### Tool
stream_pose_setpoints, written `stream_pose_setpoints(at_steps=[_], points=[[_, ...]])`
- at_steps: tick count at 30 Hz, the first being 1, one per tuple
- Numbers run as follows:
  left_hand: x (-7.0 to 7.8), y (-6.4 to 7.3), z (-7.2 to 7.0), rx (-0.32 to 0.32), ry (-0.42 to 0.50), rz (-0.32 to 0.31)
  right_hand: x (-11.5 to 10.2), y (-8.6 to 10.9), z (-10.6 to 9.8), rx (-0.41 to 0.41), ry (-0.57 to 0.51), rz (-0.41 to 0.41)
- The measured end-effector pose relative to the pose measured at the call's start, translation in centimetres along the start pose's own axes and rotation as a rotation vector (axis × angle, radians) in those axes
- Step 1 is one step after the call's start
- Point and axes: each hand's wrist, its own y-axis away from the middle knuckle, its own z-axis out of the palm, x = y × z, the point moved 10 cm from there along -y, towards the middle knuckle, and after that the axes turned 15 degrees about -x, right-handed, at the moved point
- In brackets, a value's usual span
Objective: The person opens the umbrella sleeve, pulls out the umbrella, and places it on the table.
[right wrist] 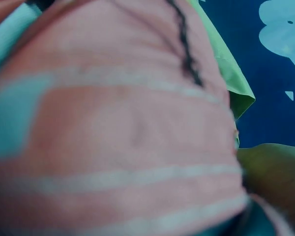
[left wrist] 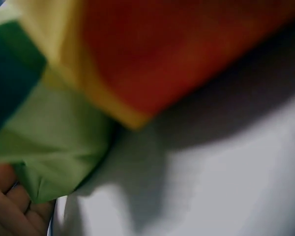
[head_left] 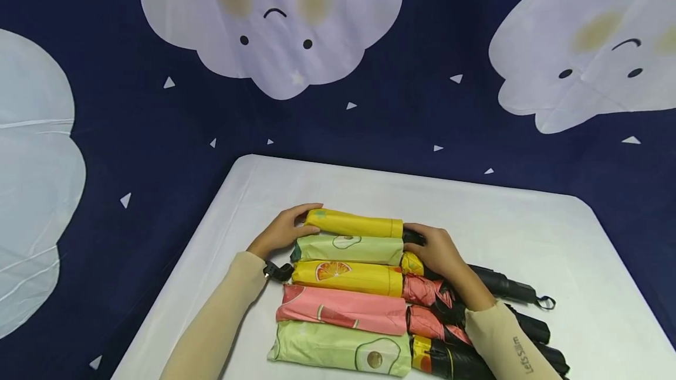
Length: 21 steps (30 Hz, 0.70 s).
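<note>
A row of fruit-print umbrella sleeves lies on the white table, folded umbrellas stretching out to their right. At the far end of the row, my left hand (head_left: 281, 231) holds the left end of the plain-faced yellow sleeve (head_left: 359, 223) between thumb and fingers. My right hand (head_left: 436, 247) grips the black umbrella (head_left: 414, 236) at that sleeve's right end; the palm hides part of it. Just below lies a green avocado sleeve (head_left: 364, 250). In the left wrist view, my fingers (left wrist: 20, 206) show behind green cloth (left wrist: 64, 142). Pink striped fabric (right wrist: 137, 132) fills most of the right wrist view.
Nearer me are an orange-slice sleeve (head_left: 364, 278), a pink watermelon sleeve (head_left: 364, 311) and another avocado sleeve (head_left: 327, 345). Pink umbrellas (head_left: 422, 289) and a yellow-tipped one (head_left: 422, 353) lie under or beside my right forearm. Dark cloud-print cloth (head_left: 401, 133) hangs behind the table (head_left: 274, 180).
</note>
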Motion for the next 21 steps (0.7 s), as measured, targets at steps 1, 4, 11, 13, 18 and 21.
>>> stream_pose_setpoints(at_steps=[1,4,11,13,18,21], points=[[0.0,0.1,0.0,-0.002,0.003,-0.002,0.0,0.0,0.1,0.004,-0.005,-0.003],[0.3,0.2,-0.2,-0.008,-0.002,0.003,-0.1,0.2,0.0,0.02,-0.012,-0.002],[3.4,-0.2,-1.6,-0.004,-0.002,0.095,-0.5,1.2,-2.5,0.058,-0.166,-0.018],[4.4,-0.1,-2.0,0.002,0.023,0.098,-0.6,1.8,-3.5,0.055,-0.296,-0.025],[7.1,1.0,-2.1,0.021,0.198,0.123,-2.1,3.6,-5.9,0.074,-0.669,-0.127],[8.9,2.0,-1.5,0.013,0.374,0.192,-3.7,5.0,-6.7,0.074,-0.802,-0.224]])
